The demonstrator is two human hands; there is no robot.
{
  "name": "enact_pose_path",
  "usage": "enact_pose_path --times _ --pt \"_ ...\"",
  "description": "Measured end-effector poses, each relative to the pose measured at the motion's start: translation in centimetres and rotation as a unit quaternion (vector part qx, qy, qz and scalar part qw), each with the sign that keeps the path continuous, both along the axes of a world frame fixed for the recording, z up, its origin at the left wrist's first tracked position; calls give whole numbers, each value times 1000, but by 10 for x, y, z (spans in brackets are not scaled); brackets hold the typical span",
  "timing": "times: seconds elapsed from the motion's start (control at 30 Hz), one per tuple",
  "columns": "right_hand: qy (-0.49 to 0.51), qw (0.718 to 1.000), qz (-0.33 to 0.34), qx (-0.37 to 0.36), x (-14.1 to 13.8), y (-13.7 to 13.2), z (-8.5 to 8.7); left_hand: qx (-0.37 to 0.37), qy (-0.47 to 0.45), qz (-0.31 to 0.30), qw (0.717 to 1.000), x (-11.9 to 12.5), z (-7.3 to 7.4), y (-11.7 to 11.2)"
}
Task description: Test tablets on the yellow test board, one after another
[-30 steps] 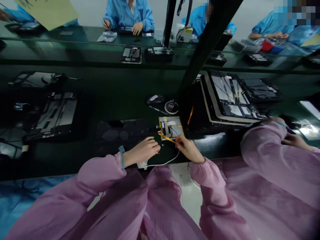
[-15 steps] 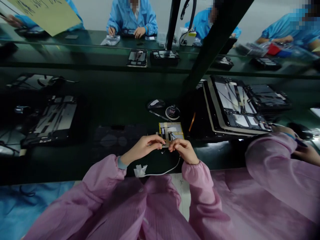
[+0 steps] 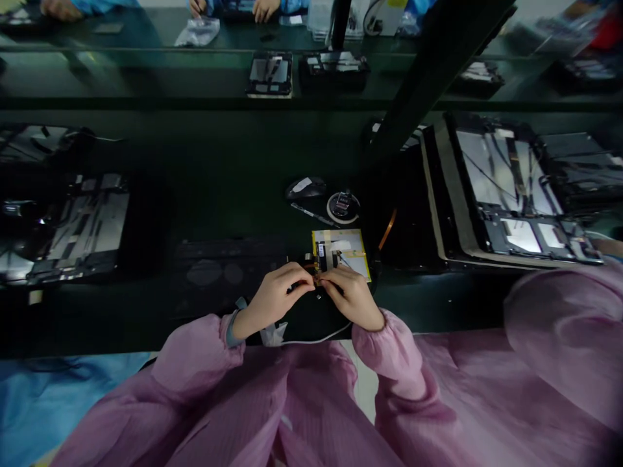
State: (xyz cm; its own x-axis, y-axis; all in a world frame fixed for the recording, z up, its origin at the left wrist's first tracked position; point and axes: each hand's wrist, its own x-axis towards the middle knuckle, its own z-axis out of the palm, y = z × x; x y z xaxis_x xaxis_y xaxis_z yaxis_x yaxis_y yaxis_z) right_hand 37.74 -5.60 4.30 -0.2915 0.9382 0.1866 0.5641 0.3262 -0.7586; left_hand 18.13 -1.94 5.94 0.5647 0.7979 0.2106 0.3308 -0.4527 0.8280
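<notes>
A flat battery pack (image 3: 351, 246) with yellow edges and tape strips lies on the dark green bench in front of me. At its near left corner my left hand (image 3: 285, 288) pinches with thumb and forefinger; what sits between the fingertips is too small to make out. My right hand (image 3: 351, 293) is closed the same way, its fingertips almost touching the left ones and its knuckles over the near edge of the pack. A white cable (image 3: 316, 340) curves beneath the hands to a crumpled piece of clear tape (image 3: 274, 333).
Beyond the pack lie a computer mouse (image 3: 305, 188), a thin pen-like tool (image 3: 311, 214) and a round coil (image 3: 343, 206). Opened tablet-like units are stacked at right (image 3: 506, 175) and left (image 3: 87, 227). A dark post (image 3: 433, 71) slants overhead. A co-worker's pink sleeve (image 3: 559, 311) is close at right.
The head view has tilted downward. My right hand's fingers have turned down and drawn in against the left fingertips at the pack's corner.
</notes>
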Motion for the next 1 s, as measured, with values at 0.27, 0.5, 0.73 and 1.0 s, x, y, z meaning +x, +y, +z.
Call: enact_pose_path --times 0.27,0.5,0.73,1.0 --pt "-31 999 26 6 -5 0 1 32 46 -13 998 1 -7 1" --pt "-22 999 35 14 -1 0 -2 29 56 -27 998 0 -11 2" --pt "-24 999 34 7 0 0 -2 44 73 -38 996 0 -12 2" --pt "-6 1000 -4 -12 -1 0 -4 54 61 16 997 -2 -11 -2"
